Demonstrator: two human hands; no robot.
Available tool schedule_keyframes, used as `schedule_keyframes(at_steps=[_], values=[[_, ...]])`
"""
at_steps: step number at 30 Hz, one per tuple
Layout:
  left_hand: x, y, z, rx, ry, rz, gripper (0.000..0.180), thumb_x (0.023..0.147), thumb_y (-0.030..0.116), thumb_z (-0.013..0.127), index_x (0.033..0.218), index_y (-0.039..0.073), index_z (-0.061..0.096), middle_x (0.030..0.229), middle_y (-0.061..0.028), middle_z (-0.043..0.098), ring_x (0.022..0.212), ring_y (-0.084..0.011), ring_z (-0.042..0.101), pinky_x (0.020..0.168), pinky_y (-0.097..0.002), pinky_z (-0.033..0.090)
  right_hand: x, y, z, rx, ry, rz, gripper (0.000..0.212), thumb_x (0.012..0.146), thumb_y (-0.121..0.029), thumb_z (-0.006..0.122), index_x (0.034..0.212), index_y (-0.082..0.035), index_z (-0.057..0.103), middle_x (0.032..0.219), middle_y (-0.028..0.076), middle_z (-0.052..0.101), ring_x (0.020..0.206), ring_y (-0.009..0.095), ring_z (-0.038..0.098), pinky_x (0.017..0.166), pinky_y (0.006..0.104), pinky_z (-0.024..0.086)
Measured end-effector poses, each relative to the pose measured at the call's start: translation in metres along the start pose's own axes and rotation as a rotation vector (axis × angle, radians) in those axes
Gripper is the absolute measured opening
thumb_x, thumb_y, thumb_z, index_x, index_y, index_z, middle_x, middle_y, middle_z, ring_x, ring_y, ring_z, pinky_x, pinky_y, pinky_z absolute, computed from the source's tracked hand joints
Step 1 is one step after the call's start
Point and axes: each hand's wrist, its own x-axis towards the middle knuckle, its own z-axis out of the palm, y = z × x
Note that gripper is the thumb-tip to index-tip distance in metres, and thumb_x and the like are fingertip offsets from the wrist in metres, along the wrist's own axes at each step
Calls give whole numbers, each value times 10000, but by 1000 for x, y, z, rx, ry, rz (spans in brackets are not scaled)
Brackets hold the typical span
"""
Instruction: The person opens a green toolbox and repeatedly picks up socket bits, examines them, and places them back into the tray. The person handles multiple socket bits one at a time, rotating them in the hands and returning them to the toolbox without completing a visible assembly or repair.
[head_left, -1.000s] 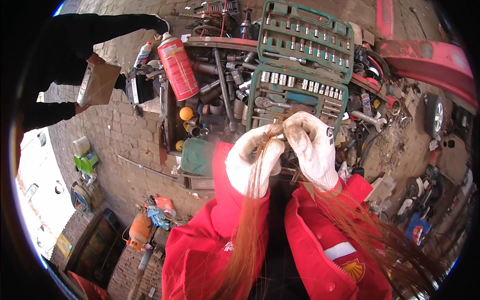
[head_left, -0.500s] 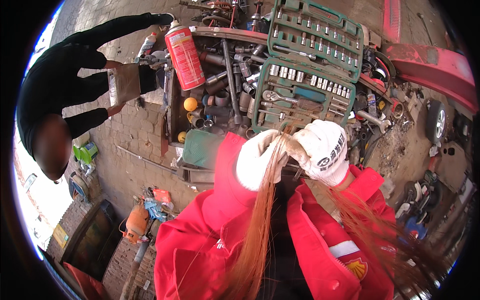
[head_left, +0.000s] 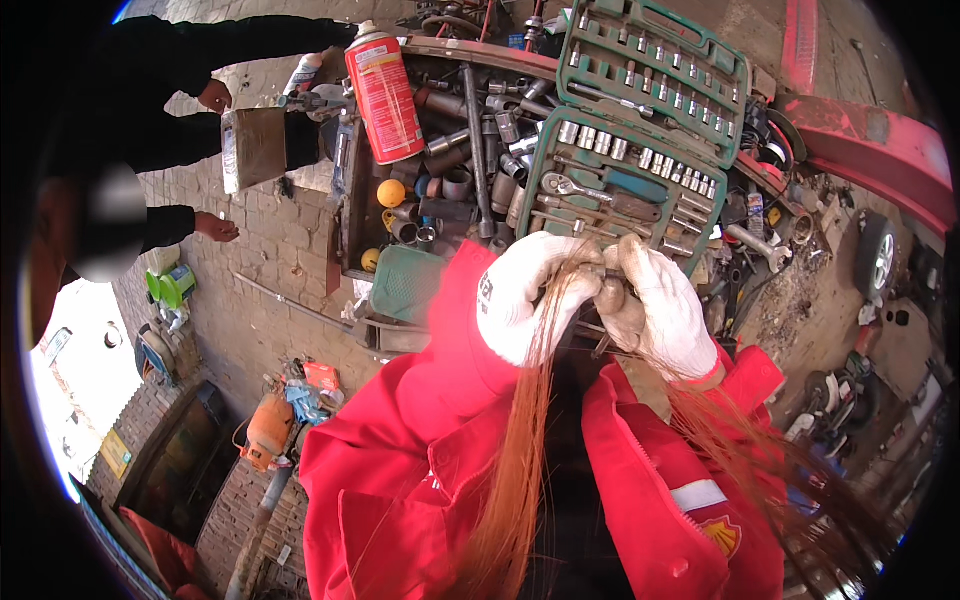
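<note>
Both my hands wear white work gloves and meet in front of the open green socket set (head_left: 560, 135). My left hand (head_left: 525, 300) is closed, its fingertips pinched together. My right hand (head_left: 662, 312) is closed as well, with thumb and fingers bent toward the left fingertips. A small dark piece (head_left: 606, 274) shows between the fingertips, too covered to name. Loose reddish hair (head_left: 530, 420) hangs across the left glove and partly hides it. Sockets, a ratchet (head_left: 600, 195) and a blue-handled driver (head_left: 635, 186) lie in the case just beyond my hands.
Left of the case, a red spray can (head_left: 385, 100) stands above a tray of loose sockets and a long bar (head_left: 477, 150). A wrench (head_left: 757, 246) lies at right, near a wheel (head_left: 878, 255). At far left, a person in black stands by a box (head_left: 255, 150).
My gloved hands have turned, the right palm now facing more toward me, and a small dark piece shows between them. The other person's hands have come away from the box.
</note>
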Motion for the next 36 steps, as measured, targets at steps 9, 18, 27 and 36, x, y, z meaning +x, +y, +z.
schedule_keyframes(at_steps=[9, 18, 27, 36], values=[[-11, 18, 9, -723, 170, -522, 318, 985, 314, 574, 1044, 1, 592, 704, -44, 561, 496, -81, 446, 439, -219, 327, -2, -3, 20, -148, 228, -386, 267, 884, -173, 691, 1049, 35, 663, 1016, 97, 701, 948, 166, 663, 851, 300, 519], [-6, 21, 9, -695, 183, -552, 319, 980, 300, 569, 999, -16, 606, 707, -47, 576, 520, -88, 467, 476, -219, 358, 2, -1, 23, -132, 261, -511, 276, 884, -162, 723, 1063, 38, 658, 1027, 114, 700, 942, 176, 666, 860, 297, 525], [-6, 20, 10, -642, 152, -562, 346, 977, 313, 571, 1014, -29, 617, 743, -58, 605, 592, -93, 517, 535, -216, 395, 5, -4, 21, -110, 284, -447, 190, 891, -110, 693, 1023, 22, 660, 977, 87, 698, 872, 134, 658, 801, 276, 527], [-6, 20, 9, -621, 137, -526, 356, 979, 317, 565, 1014, -34, 612, 748, -55, 604, 596, -94, 521, 535, -220, 404, 6, -5, 23, -121, 301, -419, 178, 894, -110, 684, 1005, 27, 658, 962, 84, 697, 848, 122, 651, 786, 268, 525]])
